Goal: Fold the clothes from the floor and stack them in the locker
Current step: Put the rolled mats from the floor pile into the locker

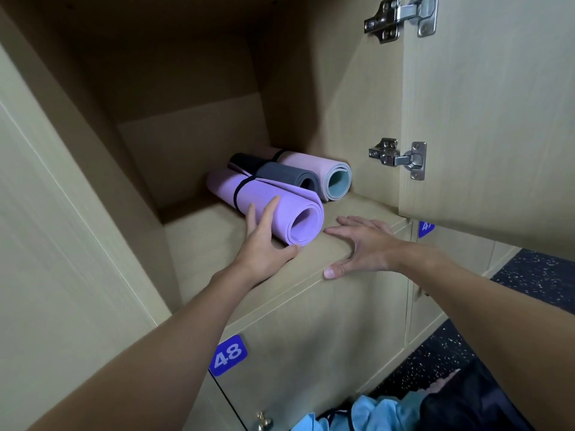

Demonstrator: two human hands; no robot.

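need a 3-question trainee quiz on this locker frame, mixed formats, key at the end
1. True or false: the right hand holds a mat.
2. How many rolled mats lie on the locker shelf?
3. Which mat does the left hand touch? A) grey mat B) purple mat C) pink mat

Key: 1 false, it lies flat on the shelf's front edge. 2 three. 3 B.
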